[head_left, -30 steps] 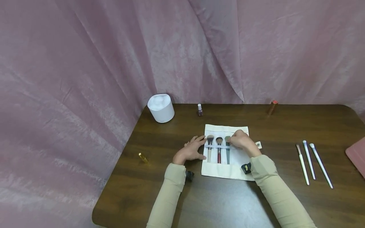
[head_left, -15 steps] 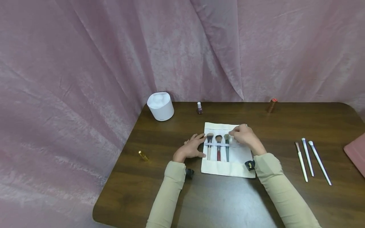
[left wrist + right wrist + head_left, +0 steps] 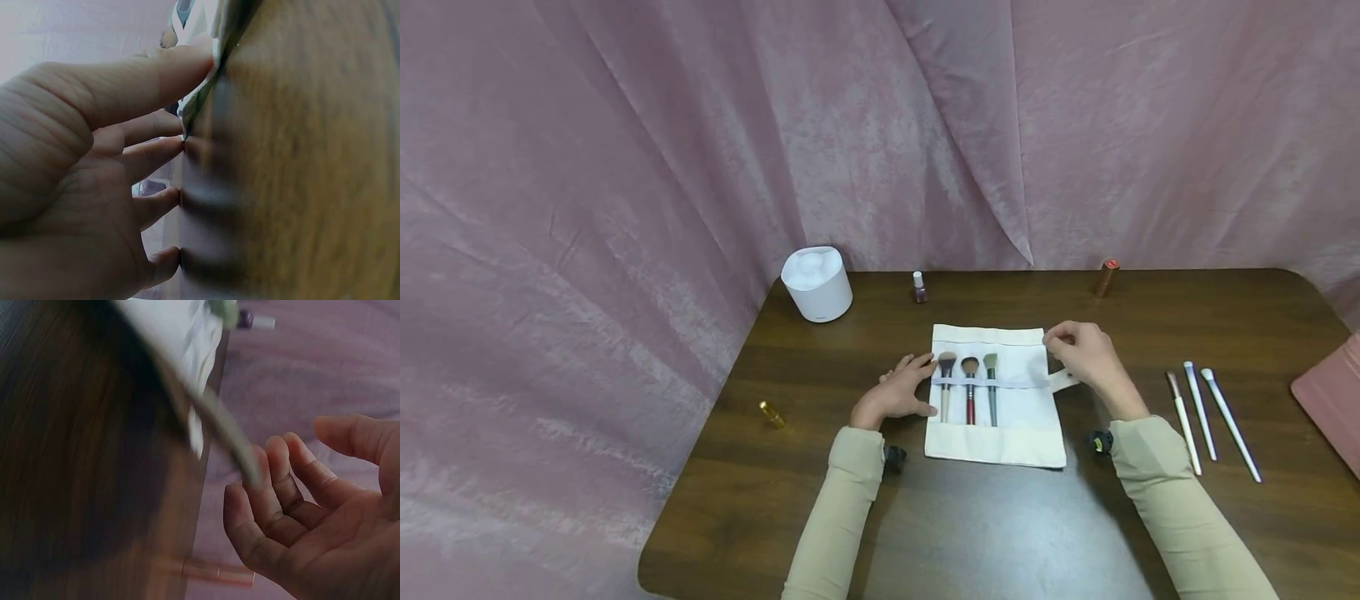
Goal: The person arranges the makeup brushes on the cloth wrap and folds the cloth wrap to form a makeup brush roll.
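Note:
A white cloth brush roll lies unrolled on the table. Under its elastic band sit a dark-tipped brush with a pale handle, a red-handled brush and a green brush. My left hand rests at the roll's left edge, fingers spread; in the left wrist view the thumb presses on the cloth edge. Over the roll's right side hovers my right hand, near the strap tab. The right wrist view shows its loosely bent fingers holding nothing, thumb apart.
Three slim pale-handled brushes lie to the right, with a pink flat item beyond. At the back stand a white round container, a nail polish bottle and a brown tube. A gold tube lies left.
My right hand has drawn away from the green brush to the right, past the roll's edge, uncovering the right part of the cloth. The left hand stays at the left edge.

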